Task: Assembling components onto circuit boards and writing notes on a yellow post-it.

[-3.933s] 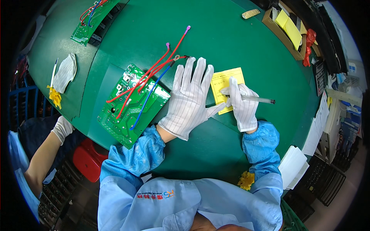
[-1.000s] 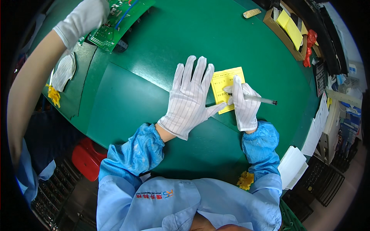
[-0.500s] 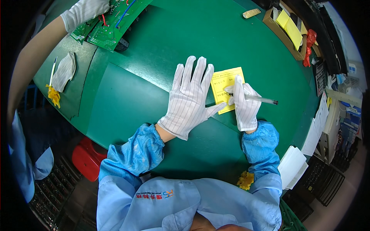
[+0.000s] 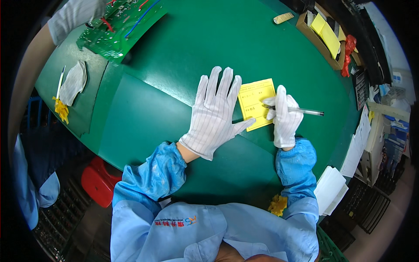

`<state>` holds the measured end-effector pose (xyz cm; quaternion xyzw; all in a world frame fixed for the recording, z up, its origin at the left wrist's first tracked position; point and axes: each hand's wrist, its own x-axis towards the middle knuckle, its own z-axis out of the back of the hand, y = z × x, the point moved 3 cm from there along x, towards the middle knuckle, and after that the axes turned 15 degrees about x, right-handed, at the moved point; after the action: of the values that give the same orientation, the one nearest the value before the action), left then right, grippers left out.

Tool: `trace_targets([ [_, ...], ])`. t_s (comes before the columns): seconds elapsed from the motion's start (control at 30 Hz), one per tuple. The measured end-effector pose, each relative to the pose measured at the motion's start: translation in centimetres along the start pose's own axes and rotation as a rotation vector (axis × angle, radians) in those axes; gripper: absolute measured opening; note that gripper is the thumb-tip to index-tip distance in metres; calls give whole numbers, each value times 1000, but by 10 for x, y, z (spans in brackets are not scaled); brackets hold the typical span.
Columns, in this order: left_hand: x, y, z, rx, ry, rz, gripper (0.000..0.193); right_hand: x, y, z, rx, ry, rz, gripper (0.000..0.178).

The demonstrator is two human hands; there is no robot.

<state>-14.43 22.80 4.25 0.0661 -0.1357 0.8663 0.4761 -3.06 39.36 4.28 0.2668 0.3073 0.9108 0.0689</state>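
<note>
A yellow paper slip [image 4: 254,98] with printed lines and handwriting lies on the green table. My left hand [image 4: 214,115], in a white striped glove, rests flat with fingers spread, its thumb on the slip's lower left corner. My gloved right hand [image 4: 286,118] grips a clear pen [image 4: 310,112] between thumb and fingers at the slip's right side. The pen points left over the paper; its tip is partly hidden by the fingers.
At the upper left, a co-worker's gloved hand [image 4: 76,17] is at a green circuit board [image 4: 131,26] with red and blue wires. A spare glove [image 4: 74,83] and white pen [image 4: 60,83] lie left. A cardboard box [image 4: 321,39] and calculator [image 4: 361,89] stand right.
My right hand and the pen have shifted slightly right across the slip. My left hand stays nearly still. The co-worker's hand and the circuit board have moved left.
</note>
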Motion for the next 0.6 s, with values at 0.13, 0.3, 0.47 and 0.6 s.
trace_targets([
  [0.13, 0, 0, 0, -15, -5, 2, 96, -4, -24, 17, 46, -4, -39, 48],
  [0.3, 3, -1, 3, -11, 44, 5, 96, -4, -24, 12, 72, 6, 59, 51],
  [0.47, 4, -2, 3, 16, 65, 2, 97, 1, -17, 10, -64, 44, 187, 57],
  [0.6, 3, -3, 2, 33, 51, -4, 97, 2, -16, 9, -23, 46, 158, 57],
])
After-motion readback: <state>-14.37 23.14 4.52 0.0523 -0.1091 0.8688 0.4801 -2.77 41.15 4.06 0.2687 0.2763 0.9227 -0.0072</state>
